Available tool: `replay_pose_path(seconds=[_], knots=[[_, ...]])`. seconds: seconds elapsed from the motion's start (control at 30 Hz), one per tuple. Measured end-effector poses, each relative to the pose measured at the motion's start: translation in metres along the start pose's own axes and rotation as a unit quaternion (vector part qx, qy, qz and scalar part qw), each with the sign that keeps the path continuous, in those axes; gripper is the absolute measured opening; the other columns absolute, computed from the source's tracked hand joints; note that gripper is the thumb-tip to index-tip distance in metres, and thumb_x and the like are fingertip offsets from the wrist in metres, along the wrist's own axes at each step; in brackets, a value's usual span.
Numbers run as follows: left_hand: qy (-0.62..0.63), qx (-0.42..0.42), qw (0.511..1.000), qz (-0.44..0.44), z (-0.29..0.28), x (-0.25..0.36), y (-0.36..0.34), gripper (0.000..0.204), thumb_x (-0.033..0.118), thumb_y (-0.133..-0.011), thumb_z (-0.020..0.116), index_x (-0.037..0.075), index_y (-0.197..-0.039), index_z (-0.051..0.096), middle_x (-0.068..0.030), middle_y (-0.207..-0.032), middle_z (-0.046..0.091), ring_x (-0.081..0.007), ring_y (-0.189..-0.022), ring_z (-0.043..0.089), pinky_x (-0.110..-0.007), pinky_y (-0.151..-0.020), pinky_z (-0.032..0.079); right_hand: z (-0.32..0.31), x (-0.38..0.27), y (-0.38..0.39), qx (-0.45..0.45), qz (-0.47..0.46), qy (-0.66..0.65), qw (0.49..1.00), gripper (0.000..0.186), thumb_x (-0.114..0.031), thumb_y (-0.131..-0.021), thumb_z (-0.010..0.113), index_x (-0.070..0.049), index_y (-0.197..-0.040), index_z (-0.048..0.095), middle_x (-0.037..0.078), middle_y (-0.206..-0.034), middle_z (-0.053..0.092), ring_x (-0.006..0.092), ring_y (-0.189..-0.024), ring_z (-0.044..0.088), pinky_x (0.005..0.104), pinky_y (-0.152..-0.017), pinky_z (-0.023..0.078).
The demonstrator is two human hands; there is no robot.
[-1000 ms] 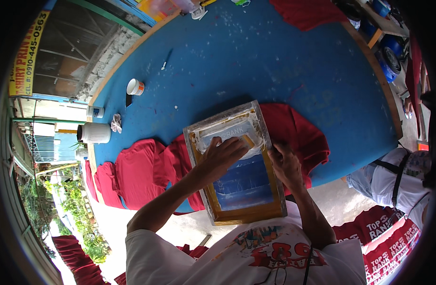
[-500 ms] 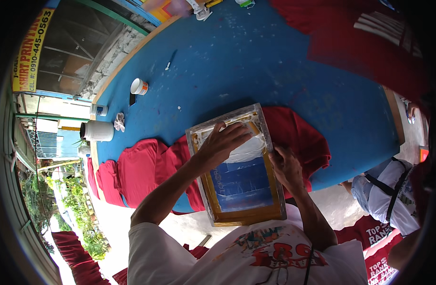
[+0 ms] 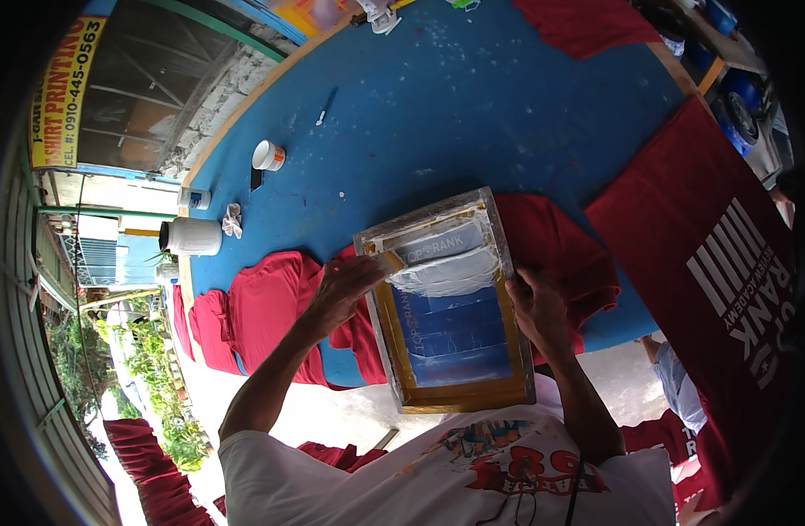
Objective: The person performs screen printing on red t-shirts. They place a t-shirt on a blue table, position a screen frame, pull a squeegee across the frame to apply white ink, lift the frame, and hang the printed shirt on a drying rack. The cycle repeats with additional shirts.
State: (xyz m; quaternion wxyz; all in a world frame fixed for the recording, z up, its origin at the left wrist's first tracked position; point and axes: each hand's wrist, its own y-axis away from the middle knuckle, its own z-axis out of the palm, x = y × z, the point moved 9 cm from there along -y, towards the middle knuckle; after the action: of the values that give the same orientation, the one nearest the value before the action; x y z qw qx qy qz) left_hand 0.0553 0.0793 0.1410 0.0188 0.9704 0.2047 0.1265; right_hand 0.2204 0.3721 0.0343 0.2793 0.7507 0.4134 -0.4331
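A screen-printing frame (image 3: pixel 449 394) rests tilted over red shirts at the table's near edge, against my front. White ink (image 3: pixel 450 270) is spread across the upper part of its blue mesh. My left hand (image 3: pixel 339 291) is closed at the frame's left side, holding a small tan squeegee (image 3: pixel 390 260) whose end shows past the fingers. My right hand (image 3: pixel 540 307) grips the frame's right rail, thumb on top. Folded red cloth (image 3: pixel 556 245) shows beyond the right rail, and red shirts (image 3: pixel 266 298) lie in a row to the left.
The blue table (image 3: pixel 455 105) carries a white tub (image 3: pixel 268 156), a larger white container (image 3: pixel 192 237) and a crumpled rag (image 3: pixel 232 221) on its left. A dark red shirt (image 3: pixel 691 228) with white print spreads at the right. Another red cloth (image 3: pixel 586 24) lies at the far edge.
My left hand has moved left with the squeegee, from the upper mesh to the left rail, uncovering the white ink. At the right, the printed red shirt has swung nearer, hiding the person there.
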Motion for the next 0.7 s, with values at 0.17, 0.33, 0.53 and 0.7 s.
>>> replay_pose_path(seconds=[0.17,0.33,0.53,0.7], knots=[[0.106,0.071,0.98,-0.152,-0.004,-0.005,0.01,0.069,-0.014,-0.08,0.068,0.01,-0.145,0.065,-0.0121,-0.14,0.068,-0.0303,-0.135,0.063,-0.045,-0.112,0.043,0.0,0.001,-0.001,-0.035,0.032,-0.005,0.999,0.029,-0.025,-0.103,0.073,-0.011,-0.129,0.072,0.018,-0.109,0.072,0.0379,-0.101,0.073,0.0486,-0.086,0.058],[0.425,0.197,0.827,-0.312,0.033,-0.026,0.044,0.057,-0.006,-0.087,0.065,0.003,-0.143,0.064,-0.0124,-0.135,0.071,-0.0249,-0.129,0.065,-0.039,-0.112,0.048,0.005,-0.001,0.0,-0.042,0.042,0.003,0.998,0.029,-0.025,-0.106,0.069,-0.01,-0.131,0.07,0.018,-0.103,0.074,0.0305,-0.091,0.075,0.0424,-0.08,0.058],[0.698,0.294,0.579,-0.301,0.098,-0.05,0.06,0.058,0.01,-0.084,0.069,-0.004,-0.14,0.064,-0.0135,-0.129,0.072,-0.0233,-0.121,0.068,-0.037,-0.105,0.053,0.008,-0.003,0.006,-0.016,0.024,-0.006,1.0,0.029,-0.023,-0.106,0.067,-0.007,-0.131,0.069,0.022,-0.106,0.074,0.0383,-0.097,0.075,0.048,-0.084,0.058],[0.764,0.319,0.493,-0.269,0.135,-0.058,0.064,0.057,0.013,-0.083,0.068,-0.004,-0.138,0.065,-0.0128,-0.123,0.072,-0.0221,-0.113,0.069,-0.037,-0.102,0.054,0.016,0.046,0.008,-0.06,0.089,-0.094,0.99,0.037,-0.02,-0.107,0.069,-0.008,-0.142,0.065,0.018,-0.11,0.075,0.0302,-0.102,0.075,0.0435,-0.087,0.058]])
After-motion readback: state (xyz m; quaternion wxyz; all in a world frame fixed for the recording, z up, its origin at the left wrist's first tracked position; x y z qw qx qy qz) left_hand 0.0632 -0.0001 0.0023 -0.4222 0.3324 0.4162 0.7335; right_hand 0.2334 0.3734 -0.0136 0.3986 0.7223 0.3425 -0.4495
